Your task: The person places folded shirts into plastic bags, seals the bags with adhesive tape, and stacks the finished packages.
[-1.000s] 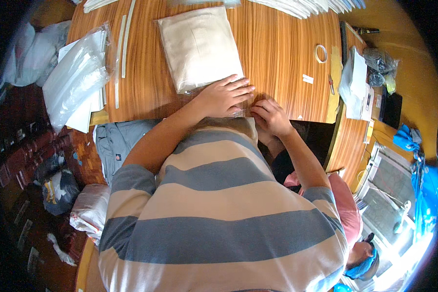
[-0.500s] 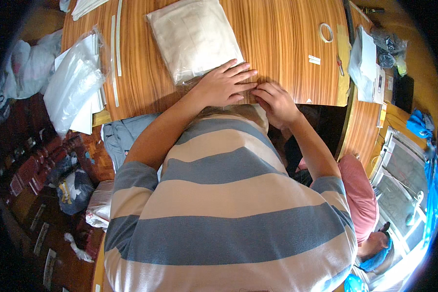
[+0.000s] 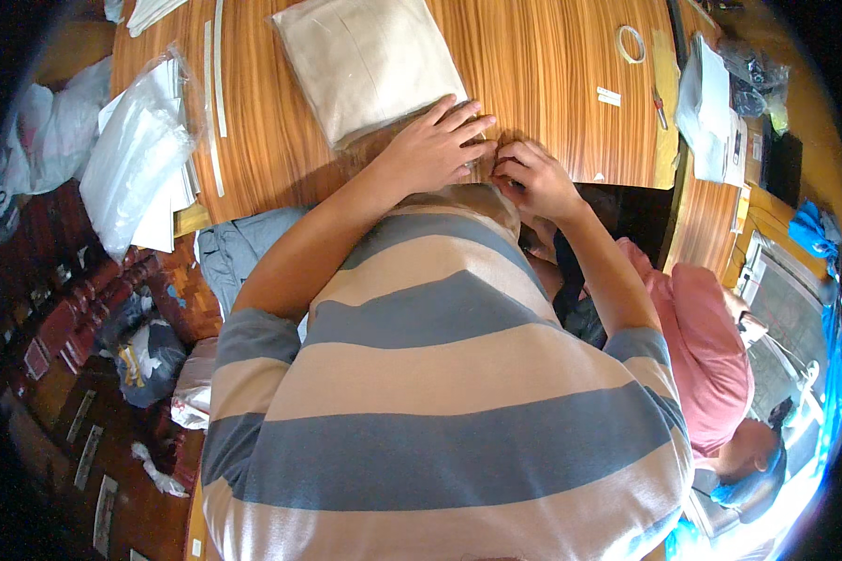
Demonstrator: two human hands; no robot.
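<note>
A folded cream cloth in a clear plastic bag (image 3: 374, 65) lies slightly tilted on the wood-grain table. My left hand (image 3: 435, 150) lies on the near end of the bag with its fingers spread, pressing on the plastic. Just to its right, at the table's near edge, my right hand (image 3: 538, 182) has its fingers curled and the tips pinched together, close to the bag's near right corner. Whatever is between those fingertips is hidden. The bag's clear near end runs under my left hand toward my striped shirt (image 3: 440, 374).
On the table (image 3: 552, 84) sit a tape roll (image 3: 631, 44), small white labels (image 3: 609, 96) and a red-handled tool (image 3: 660, 108). Clear plastic bags (image 3: 140, 150) and papers overhang the left edge; more papers (image 3: 706, 112) lie right. A person in pink (image 3: 697, 346) is at lower right.
The view has shifted slightly. My right hand's fingers have curled more, close to the table edge; my left hand stays on the bag. The person in pink has shifted, an arm now showing.
</note>
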